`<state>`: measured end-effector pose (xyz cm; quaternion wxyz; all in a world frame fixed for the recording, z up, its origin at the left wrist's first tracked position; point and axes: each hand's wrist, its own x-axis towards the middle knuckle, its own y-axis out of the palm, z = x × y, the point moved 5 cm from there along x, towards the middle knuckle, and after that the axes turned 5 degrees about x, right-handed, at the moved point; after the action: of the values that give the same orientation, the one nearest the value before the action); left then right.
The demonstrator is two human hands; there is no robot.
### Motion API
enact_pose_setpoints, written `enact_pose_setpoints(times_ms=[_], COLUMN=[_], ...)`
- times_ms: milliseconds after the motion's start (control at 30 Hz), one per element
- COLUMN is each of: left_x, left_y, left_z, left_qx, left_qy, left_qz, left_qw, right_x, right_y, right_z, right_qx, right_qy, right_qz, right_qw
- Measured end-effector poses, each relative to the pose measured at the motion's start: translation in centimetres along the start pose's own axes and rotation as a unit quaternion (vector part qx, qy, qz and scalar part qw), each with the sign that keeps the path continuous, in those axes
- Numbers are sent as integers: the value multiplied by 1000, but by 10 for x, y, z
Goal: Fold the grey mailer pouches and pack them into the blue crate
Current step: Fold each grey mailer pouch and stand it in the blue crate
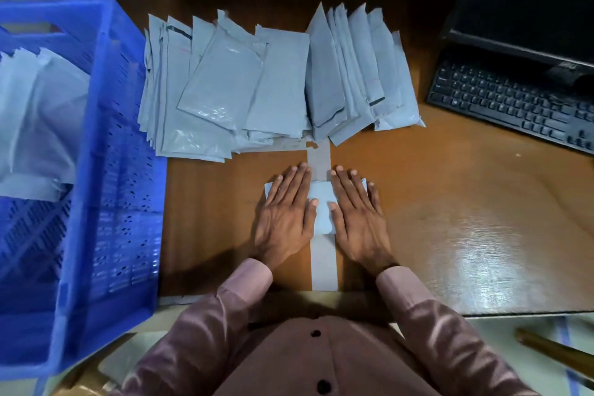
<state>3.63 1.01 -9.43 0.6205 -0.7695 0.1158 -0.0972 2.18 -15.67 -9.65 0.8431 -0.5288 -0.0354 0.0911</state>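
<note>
Pouch (322, 207) sits mid-counter (450, 202), flat under both your palms: left hand (284, 212) and right hand (356, 212), fingers straight and spread, pressing, gripping nothing. Looks like the crease-flattening step of one fold. Unfolded stack (273, 83) waits at 12 o'clock, blue crate (106, 145) at 9, some pouches already in it. Next: finish the crease, pinch the folded pouch, carry it left into the crate.

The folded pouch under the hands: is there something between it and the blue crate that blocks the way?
Nothing visible does. The pouch lies under both flat hands, left and right. Only bare table lies between it and the crate; its wall must be cleared.
</note>
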Motion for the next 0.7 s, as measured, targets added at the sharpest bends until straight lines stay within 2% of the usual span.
enact_pose_setpoints(times_ms=[367, 533, 700], left_x=[0, 0, 2], left_y=[-3, -18, -52], left_z=[1, 13, 23], left_qx=[-19, -137, -26], left_qy=[-6, -8, 14], left_qz=[40, 77, 96], left_qw=[999, 988, 995], right_x=[-1, 1, 9], right_y=[-2, -13, -46], right_z=[1, 1, 23], right_qx=[12, 85, 23], right_qy=[0, -1, -7], right_qz=[18, 45, 71], right_qw=[1000, 995, 997])
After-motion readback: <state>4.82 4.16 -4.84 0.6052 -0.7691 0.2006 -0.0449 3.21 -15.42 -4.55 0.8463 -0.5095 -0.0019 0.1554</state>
